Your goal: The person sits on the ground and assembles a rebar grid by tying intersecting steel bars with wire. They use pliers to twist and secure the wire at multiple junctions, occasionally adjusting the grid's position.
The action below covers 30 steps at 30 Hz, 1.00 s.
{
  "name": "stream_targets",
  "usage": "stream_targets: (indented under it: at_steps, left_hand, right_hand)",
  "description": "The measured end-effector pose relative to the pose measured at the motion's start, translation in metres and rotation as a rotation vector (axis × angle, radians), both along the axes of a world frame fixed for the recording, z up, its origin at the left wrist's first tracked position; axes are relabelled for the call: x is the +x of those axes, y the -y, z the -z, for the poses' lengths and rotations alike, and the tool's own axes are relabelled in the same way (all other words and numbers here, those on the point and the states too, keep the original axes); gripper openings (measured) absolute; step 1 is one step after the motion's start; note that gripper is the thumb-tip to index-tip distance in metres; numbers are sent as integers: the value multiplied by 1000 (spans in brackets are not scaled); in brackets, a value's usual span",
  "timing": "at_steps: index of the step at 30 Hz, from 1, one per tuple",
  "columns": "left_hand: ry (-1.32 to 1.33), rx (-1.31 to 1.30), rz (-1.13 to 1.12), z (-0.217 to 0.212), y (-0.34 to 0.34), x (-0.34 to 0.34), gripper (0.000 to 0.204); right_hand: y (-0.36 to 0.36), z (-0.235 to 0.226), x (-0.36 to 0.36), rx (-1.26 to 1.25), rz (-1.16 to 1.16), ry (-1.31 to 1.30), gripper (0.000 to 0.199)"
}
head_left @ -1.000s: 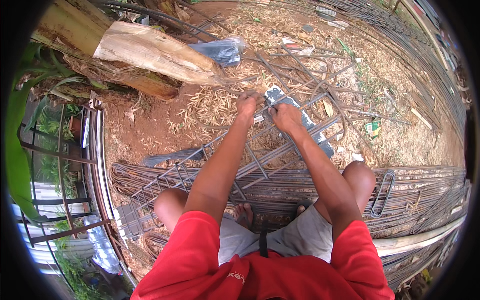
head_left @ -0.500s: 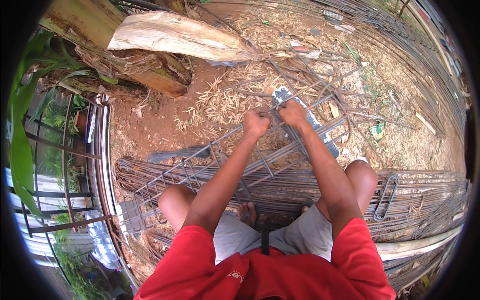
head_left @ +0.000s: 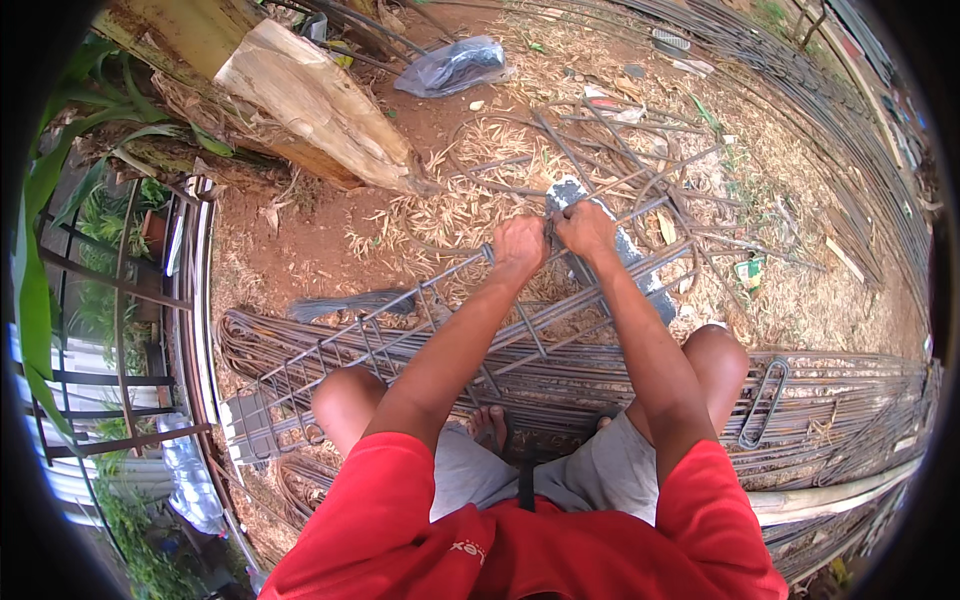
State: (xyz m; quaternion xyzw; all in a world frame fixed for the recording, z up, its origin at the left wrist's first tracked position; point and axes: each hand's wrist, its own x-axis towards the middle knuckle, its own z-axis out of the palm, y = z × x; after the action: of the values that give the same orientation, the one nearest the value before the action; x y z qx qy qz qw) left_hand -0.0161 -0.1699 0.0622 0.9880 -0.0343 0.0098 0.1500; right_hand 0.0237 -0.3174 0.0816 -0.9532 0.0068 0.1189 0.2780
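A long steel rebar cage (head_left: 432, 305) lies slantwise before me, its bars joined by bent stirrups. My left hand (head_left: 522, 246) is closed at the cage's upper bar, just right of a bunched dark ring (head_left: 488, 254) on that bar. Close beside it, my right hand (head_left: 586, 230) is closed too, fingers nearly meeting the left ones. Something small and dark shows between them, too hidden to name. Under the right hand lies a dark board (head_left: 655, 290) with white patches. Both forearms reach forward between my bent knees.
Bundles of rebar (head_left: 640, 385) lie under the cage. A bundle of thin wire (head_left: 350, 304) lies left, with a loose stirrup (head_left: 765, 404) on the right. A plant trunk (head_left: 320, 100) leans in at upper left, near a plastic bag (head_left: 455, 66). A metal fence (head_left: 120, 290) stands left.
My left hand has slid right along the bar, up against the right hand. The dry leaf sheath on the trunk has swung down and left, uncovering the plastic bag.
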Motion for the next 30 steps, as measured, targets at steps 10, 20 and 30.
stream_targets:
  at_steps: [10, 20, 30]
  left_hand:
    - [-220, -65, -285, 6, 5, 27, 42]
    - [-455, -1166, -368, 21, -36, 54, 27]
    - [-596, -1356, -562, 24, -21, 74, 18]
  right_hand:
    - [-5, 5, -8, 1, 0, 100, 41]
    - [-4, 11, -12, 52, 21, 150, 38]
    - [-12, 26, -14, -90, 17, 278, 36]
